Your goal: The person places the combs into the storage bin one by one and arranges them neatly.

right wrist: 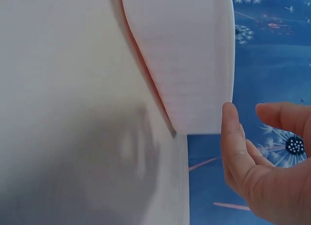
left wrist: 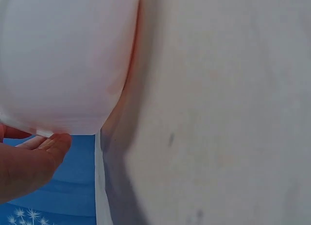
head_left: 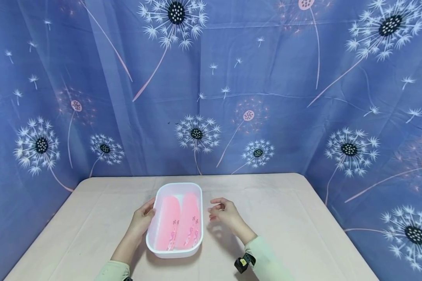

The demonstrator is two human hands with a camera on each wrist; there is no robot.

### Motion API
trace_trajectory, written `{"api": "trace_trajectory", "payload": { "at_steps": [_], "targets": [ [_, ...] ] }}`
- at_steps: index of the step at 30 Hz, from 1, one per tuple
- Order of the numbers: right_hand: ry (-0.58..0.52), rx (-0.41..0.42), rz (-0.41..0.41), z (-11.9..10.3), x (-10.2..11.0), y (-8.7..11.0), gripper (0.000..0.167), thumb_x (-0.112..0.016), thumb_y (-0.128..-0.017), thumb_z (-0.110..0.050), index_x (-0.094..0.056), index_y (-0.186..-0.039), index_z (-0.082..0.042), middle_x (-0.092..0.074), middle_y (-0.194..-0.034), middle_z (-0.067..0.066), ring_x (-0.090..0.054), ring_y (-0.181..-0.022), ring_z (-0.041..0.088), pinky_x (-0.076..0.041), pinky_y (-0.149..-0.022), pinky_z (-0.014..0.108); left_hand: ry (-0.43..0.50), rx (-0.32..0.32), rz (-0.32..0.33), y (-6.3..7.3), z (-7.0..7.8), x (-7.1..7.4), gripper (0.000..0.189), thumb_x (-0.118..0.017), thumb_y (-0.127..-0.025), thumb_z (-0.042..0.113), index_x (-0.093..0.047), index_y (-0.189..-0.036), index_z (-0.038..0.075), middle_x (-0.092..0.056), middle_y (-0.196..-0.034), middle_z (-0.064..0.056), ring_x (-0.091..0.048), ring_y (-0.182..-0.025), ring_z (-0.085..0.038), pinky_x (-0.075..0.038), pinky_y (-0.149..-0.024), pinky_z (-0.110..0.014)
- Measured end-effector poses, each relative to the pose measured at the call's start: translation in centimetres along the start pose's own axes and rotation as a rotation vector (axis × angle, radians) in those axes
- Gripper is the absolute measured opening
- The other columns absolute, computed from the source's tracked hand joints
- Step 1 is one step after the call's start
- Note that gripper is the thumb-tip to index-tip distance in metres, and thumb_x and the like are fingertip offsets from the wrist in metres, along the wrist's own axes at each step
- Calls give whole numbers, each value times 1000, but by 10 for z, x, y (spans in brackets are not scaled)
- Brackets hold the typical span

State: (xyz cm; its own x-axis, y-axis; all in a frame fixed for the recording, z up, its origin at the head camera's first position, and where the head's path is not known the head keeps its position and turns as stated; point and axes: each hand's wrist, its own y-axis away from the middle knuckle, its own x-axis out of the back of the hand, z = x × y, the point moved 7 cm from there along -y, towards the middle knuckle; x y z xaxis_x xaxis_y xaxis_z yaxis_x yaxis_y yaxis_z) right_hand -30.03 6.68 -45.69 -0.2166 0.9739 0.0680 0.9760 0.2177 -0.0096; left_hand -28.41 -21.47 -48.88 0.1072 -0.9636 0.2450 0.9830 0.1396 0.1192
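Observation:
A white plastic box [head_left: 177, 253] with rounded corners stands on the table. Inside lie long pink items [head_left: 168, 222] side by side, with rounded far ends and small dark print and pictures near the front; their kind is unclear. My left hand [head_left: 141, 220] holds the box's left rim between thumb and fingers. In the left wrist view, the left fingertips [left wrist: 59, 143] meet the rim of the tub-like wall [left wrist: 63, 64]. To the right of the box, my right hand [head_left: 228, 214] hovers apart from it, fingers loosely bent, thumb and fingers separated in the right wrist view, with nothing between them.
A pale cloth covers the table [head_left: 288, 218]. Blue curtains [head_left: 225, 89] with dandelion patterns hang behind it and along both sides. A black device [head_left: 244, 262] is strapped at the right wrist, over a pale green sleeve [head_left: 267, 259].

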Motion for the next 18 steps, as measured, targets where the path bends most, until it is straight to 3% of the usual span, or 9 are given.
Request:
{"api": "trace_trajectory", "payload": {
  "at_steps": [5, 10, 14, 18],
  "targets": [
    [36, 22, -5, 0, 14, 3, 38, -60, -86, 2, -50, -119, 20, -61, -90, 21, -67, -72, 23, -61, -73, 39, -30, -7, 4, 3, 1, 1, 48, -43, -101, 12, -34, -147, 2, -36, -147, -27, -32, -136, -44, -33, -111, -51],
    [72, 31, -7, -6, 31, 10, 32, -55, -89, 3, -53, -116, 20, -62, -91, 20, -67, -78, 29, -60, -78, 45, -76, -39, -15, 10, 8, 0, 48, -45, -101, 14, -35, -145, -4, -41, -141, -29, -43, -128, -44, -41, -106, -50],
    [111, 34, -1, -13, 45, 14, 27, -52, -93, 3, -55, -113, 20, -61, -92, 24, -66, -82, 36, -59, -79, 47, -152, -109, -20, 14, 19, 6, 42, -45, -101, 11, -43, -137, -9, -50, -133, -31, -54, -117, -41, -52, -96, -42],
    [178, 44, 55, -22, 62, 17, 22, -53, -94, 0, -61, -107, 17, -65, -90, 23, -66, -81, 33, -60, -75, 40, -277, -200, -9, 18, 35, 19, 35, -47, -100, 8, -52, -129, -11, -58, -122, -30, -59, -110, -40, -54, -91, -43]
  ]
}}
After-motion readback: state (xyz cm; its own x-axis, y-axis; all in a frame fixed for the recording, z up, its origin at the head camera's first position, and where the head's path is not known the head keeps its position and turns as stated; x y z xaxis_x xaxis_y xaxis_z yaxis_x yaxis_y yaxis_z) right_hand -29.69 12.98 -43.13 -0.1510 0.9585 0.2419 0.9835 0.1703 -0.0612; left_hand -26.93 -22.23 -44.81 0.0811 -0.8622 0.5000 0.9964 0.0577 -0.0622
